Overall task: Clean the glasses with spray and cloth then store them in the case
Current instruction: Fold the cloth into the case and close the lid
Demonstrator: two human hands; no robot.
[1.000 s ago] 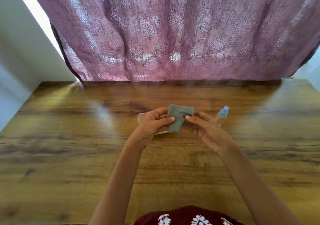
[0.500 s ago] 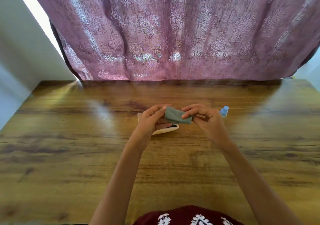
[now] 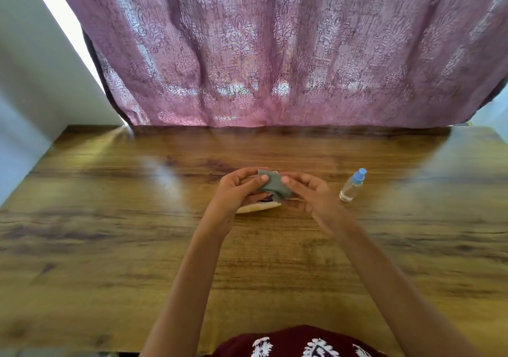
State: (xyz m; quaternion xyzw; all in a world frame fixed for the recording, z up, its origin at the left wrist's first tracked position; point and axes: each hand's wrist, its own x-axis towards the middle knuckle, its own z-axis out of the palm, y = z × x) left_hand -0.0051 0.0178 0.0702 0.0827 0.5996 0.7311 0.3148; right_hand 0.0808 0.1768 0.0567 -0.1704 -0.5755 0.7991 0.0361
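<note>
Two hands: left hand (image 3: 236, 191) and right hand (image 3: 310, 191) pinch grey cloth (image 3: 273, 185) above case (image 3: 258, 207); spray bottle (image 3: 351, 185) at 3 o'clock. Advice: keep folds flat before tucking in.

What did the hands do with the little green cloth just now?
A second ago both hands held the green cloth up, hanging open. Since then they folded it flatter and lowered it onto the cream case. The left hand pinches it; the right hand has shifted left, uncovering the whole spray bottle. The bottle, case and table stayed put.
</note>
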